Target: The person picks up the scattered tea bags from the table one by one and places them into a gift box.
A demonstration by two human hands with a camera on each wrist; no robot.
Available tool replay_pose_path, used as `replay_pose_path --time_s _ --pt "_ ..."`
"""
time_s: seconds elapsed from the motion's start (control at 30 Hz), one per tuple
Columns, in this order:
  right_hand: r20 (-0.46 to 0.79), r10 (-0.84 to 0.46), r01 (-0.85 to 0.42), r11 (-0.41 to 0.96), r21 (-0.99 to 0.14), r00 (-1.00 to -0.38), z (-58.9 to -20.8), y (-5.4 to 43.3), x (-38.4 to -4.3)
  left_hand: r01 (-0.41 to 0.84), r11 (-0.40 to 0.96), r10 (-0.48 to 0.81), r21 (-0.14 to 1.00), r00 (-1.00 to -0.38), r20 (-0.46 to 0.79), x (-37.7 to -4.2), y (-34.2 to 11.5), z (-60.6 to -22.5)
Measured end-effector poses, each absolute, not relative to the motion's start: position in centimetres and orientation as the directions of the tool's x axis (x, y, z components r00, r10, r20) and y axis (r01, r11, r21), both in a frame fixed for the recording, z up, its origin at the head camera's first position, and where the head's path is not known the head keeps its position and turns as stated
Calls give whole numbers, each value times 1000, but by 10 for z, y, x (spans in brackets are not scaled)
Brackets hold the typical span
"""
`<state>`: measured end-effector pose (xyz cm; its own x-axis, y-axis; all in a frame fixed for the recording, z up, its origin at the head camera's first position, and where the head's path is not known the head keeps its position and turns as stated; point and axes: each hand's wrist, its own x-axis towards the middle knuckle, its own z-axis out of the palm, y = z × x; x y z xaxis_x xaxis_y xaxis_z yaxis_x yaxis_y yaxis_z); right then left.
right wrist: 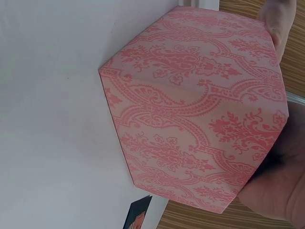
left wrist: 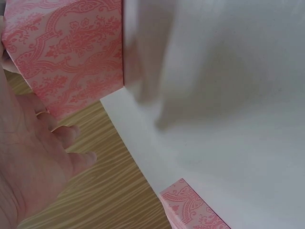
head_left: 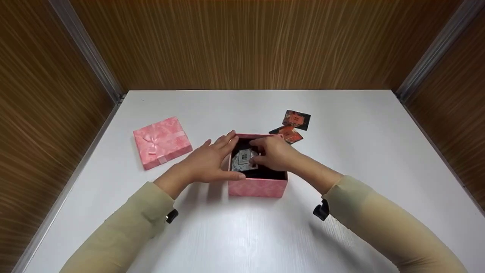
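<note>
A pink patterned box (head_left: pixel 257 188) stands lidless on the white table, its dark inside facing up. My left hand (head_left: pixel 210 161) rests against its left side, fingers extended along the rim and thumb across the front left corner. In the left wrist view, the spread fingers touch the box wall (left wrist: pixel 71 52). My right hand (head_left: pixel 276 153) reaches into the box and pinches a flat grey-and-white packet (head_left: pixel 242 159) by its right edge. The box wall (right wrist: pixel 190 109) hides most of that hand's fingers in the right wrist view.
A pink lid (head_left: pixel 161 142) with a ribbon bow lies at the left. Behind the box's right corner are two flat black-and-orange packets, one farther back (head_left: pixel 296 120) and one nearer (head_left: pixel 290 134), slightly overlapping. Wood-grain panels (head_left: pixel 235 45) enclose the table's back and sides.
</note>
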<state>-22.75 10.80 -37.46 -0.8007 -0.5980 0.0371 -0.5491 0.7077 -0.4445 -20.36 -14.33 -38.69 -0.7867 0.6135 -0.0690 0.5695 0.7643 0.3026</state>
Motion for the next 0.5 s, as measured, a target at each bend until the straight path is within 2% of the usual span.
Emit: replay_pose_path --time_s 0.23,0.5 --pt "68 -590 -548 693 -469 -805 -369 111 -228 565 769 607 299 -792 -66 -204 -146 -386" --pt "141 -552 -525 638 -563 -822 -348 134 -231 569 763 609 307 -791 -49 -203 -147 -387"
